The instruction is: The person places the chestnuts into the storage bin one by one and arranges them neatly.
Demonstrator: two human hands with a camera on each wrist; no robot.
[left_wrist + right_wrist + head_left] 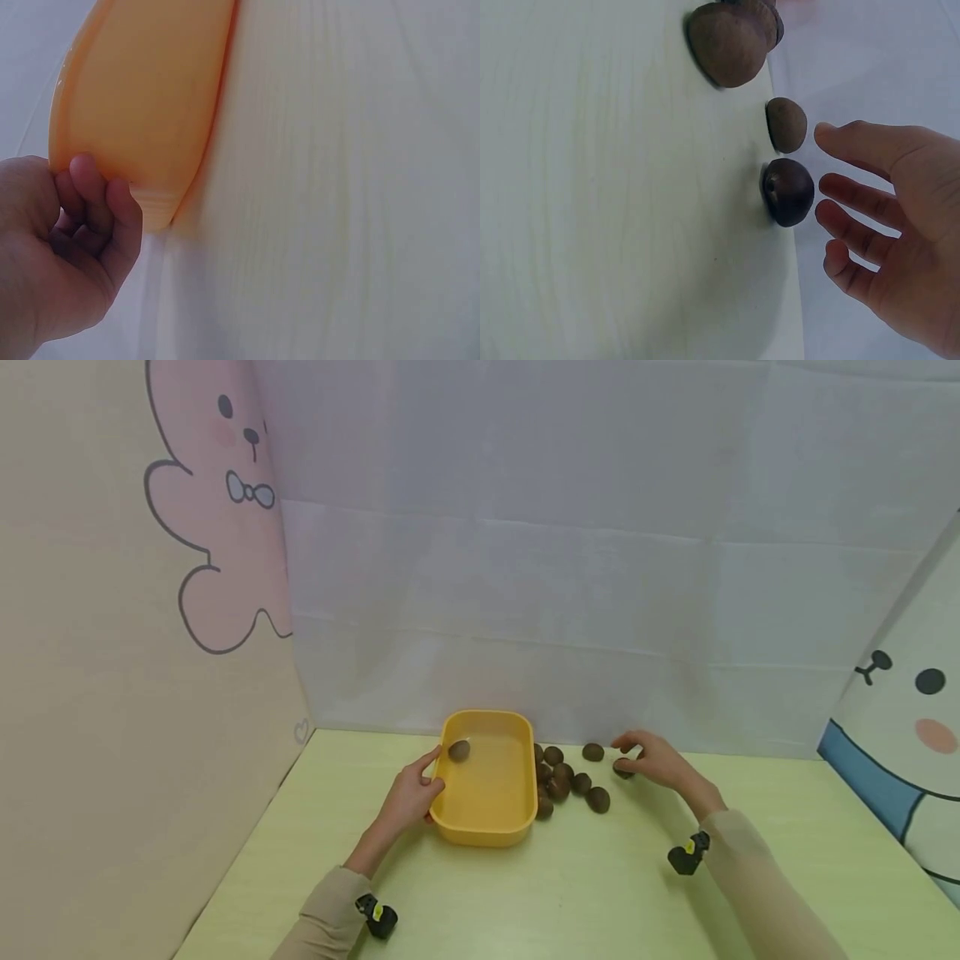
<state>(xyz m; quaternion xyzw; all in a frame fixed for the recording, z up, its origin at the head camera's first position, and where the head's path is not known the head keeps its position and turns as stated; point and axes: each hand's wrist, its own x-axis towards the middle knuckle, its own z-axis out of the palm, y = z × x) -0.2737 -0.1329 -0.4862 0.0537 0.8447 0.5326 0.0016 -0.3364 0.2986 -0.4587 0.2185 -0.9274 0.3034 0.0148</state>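
Lying just beside the open right hand (900, 232): a brown nut (788, 191).

A pale green table (570, 893) is standing against white sheeting (570, 552); cartoon panels (911, 735) are flanking it.

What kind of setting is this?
Likely a staged tabletop recording booth, not a kitchen: a pale green table boxed in by a white backdrop sheet and cartoon-printed side panels.
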